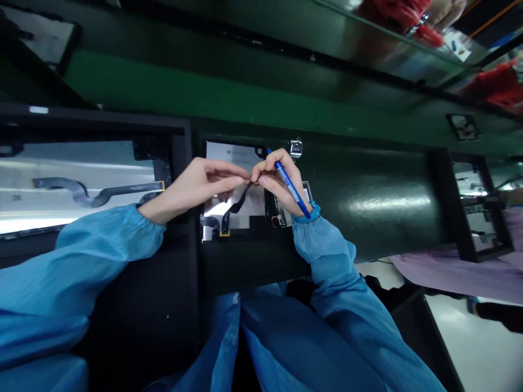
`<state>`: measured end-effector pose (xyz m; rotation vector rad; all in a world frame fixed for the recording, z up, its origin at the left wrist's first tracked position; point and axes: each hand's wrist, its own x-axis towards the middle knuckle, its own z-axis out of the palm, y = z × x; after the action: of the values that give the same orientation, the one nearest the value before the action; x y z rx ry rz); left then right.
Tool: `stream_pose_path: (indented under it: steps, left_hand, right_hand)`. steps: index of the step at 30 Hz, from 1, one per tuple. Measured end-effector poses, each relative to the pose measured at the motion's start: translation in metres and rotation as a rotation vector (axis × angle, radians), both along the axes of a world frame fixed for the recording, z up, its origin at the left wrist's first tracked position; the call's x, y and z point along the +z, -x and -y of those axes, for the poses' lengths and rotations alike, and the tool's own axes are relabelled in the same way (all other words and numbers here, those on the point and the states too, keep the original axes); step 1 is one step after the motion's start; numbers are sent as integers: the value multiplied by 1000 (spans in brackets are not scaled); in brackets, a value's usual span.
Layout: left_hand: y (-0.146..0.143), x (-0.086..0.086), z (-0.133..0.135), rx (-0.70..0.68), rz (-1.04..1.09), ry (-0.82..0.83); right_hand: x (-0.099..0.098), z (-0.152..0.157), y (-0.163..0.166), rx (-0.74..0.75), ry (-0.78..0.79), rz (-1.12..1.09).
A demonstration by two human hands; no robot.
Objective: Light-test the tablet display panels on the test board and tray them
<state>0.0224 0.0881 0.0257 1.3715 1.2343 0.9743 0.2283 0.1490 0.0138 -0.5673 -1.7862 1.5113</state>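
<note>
Both hands (249, 177) pinched on black flex cable (237, 204), blue pen (290, 185) in right

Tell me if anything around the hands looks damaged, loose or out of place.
Nothing looks damaged. The black ribbon cable is lifted off the panel, pinched between left hand and right hand, which also holds a blue pen.
</note>
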Motion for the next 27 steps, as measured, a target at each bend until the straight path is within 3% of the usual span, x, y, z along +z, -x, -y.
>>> stream_pose_path:
  steps: [3,7,11,13,16,22,27]
  left_hand:
    - [-18,4,-9,-66,130,136]
    - [-39,3,-11,-37,112,101]
    - [-51,-6,-12,-4,-178,-123]
    - [-56,-11,-13,-26,-387,-200]
    - [-62,-18,-12,-76,-587,-265]
    - [-66,-31,-4,-162,-676,-374]
    - [-68,-40,-1,-143,-758,-438]
  right_hand:
    - [2,4,-10,-7,-15,-39]
    - [-2,7,-26,-31,-9,-2]
    - [-12,2,-56,-192,-82,103]
    - [-21,-4,-74,-247,-234,263]
    - [-36,-7,-96,-209,-422,502]
    - [-48,7,-99,-361,-372,555]
    - [-47,9,-97,-366,-339,525]
